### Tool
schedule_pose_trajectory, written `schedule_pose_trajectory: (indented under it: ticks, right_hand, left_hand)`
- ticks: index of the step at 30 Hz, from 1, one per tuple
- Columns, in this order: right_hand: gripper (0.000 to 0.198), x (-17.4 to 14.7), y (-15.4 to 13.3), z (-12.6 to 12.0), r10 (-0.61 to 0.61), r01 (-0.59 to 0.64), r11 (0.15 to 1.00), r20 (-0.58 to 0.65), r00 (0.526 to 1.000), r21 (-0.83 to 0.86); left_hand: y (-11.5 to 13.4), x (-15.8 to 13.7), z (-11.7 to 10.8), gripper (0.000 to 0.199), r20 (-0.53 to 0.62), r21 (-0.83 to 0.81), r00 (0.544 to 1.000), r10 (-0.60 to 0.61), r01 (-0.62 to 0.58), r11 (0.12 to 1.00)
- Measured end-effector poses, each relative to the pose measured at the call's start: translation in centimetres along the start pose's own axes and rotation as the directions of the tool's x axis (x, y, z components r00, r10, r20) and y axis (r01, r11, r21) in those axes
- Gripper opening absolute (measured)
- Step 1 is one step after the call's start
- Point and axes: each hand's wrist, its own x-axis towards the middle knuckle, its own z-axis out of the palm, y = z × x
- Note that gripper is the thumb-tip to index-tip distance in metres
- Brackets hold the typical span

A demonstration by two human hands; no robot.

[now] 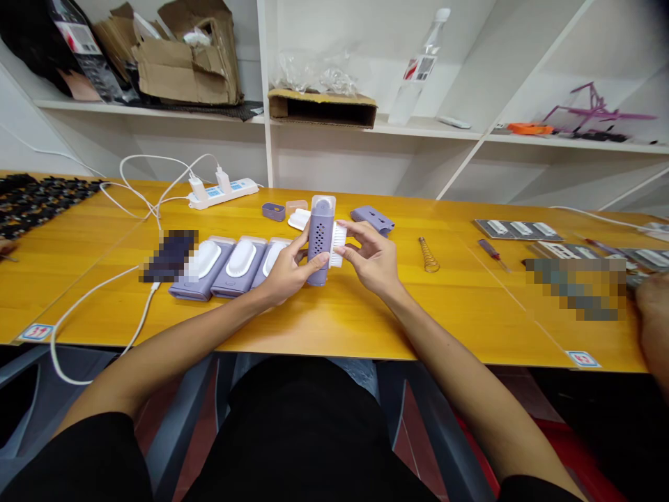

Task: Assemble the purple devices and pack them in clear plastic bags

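left of the spring [429, 255], the left hand [290, 268] clamps the case [318, 244] upright; the right hand [376, 256] pinches the brush [337, 238] at the case's side facing the spring. a firm hold on the case and a light, square pinch should spare the bristles [337, 261].

- We extend the left forearm [193, 335] and right forearm [449, 355] forward, converging.
- We curl the left hand [287, 270] in a grip, left thumb [316, 262] pointing rightward.
- We set the right hand [380, 261] in a pinch; its fingers [362, 230] seem bent, though partly hidden.
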Motion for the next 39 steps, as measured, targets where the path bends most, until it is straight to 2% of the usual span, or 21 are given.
schedule_pose_trajectory:
  ticks: [5,9,12,17,21,26,29,33,37,39]
  right_hand:
    - [0.065,0.0,-0.6,0.1,0.149,-0.147,0.988,0.04,0.988,-0.041]
    - [0.075,-0.1,-1.0,0.3,0.282,-0.293,0.951,0.113,0.953,0.097]
    - [0.077,-0.2,-1.0,0.6,0.309,-0.327,0.929,0.121,0.943,0.175]
    - [0.067,-0.3,-0.6,0.8,0.285,-0.292,0.937,0.066,0.956,0.189]
    - [0.067,-0.5,-0.5,0.9,0.285,-0.288,0.945,0.041,0.958,0.152]
    - [0.068,-0.3,-0.5,0.7,0.251,-0.252,0.957,0.028,0.968,0.144]
    - [0.067,-0.3,-0.8,0.4,0.204,-0.206,0.978,0.042,0.978,0.045]
    - [0.068,-0.5,-1.3,0.1,0.126,-0.12,0.99,0.082,0.989,-0.069]
    - [0.09,-0.7,-1.2,-0.2,0.067,-0.02,0.975,0.21,0.975,-0.221]
    - [0.096,-0.6,-0.8,-0.3,0.034,0.031,0.955,0.212,0.977,-0.296]
  left_hand:
    - [-0.2,0.0,0.3,0.105,-0.036,-0.036,0.999,0.01,-0.011,0.999]
    - [0.0,0.0,0.4,0.11,-0.034,-0.034,0.999,0.011,-0.013,0.999]
    - [0.0,0.1,0.2,0.108,-0.031,-0.005,0.999,0.026,-0.026,1.0]
    - [0.0,0.3,-0.1,0.104,0.002,-0.021,1.0,0.011,-0.011,1.0]
    - [0.3,0.2,-0.1,0.105,-0.006,-0.041,1.0,-0.021,0.02,0.999]
    - [1.4,0.2,0.2,0.09,0.007,-0.172,0.991,-0.134,0.133,0.976]
    - [2.1,0.3,0.3,0.076,0.016,-0.233,0.965,-0.262,0.258,0.937]
    - [2.7,0.6,0.3,0.062,0.02,-0.27,0.901,-0.433,0.422,0.865]
    - [3.2,0.8,0.4,0.061,0.04,-0.343,0.865,-0.5,0.482,0.806]
    - [3.4,0.7,0.3,0.057,0.057,-0.371,0.862,-0.504,0.487,0.79]
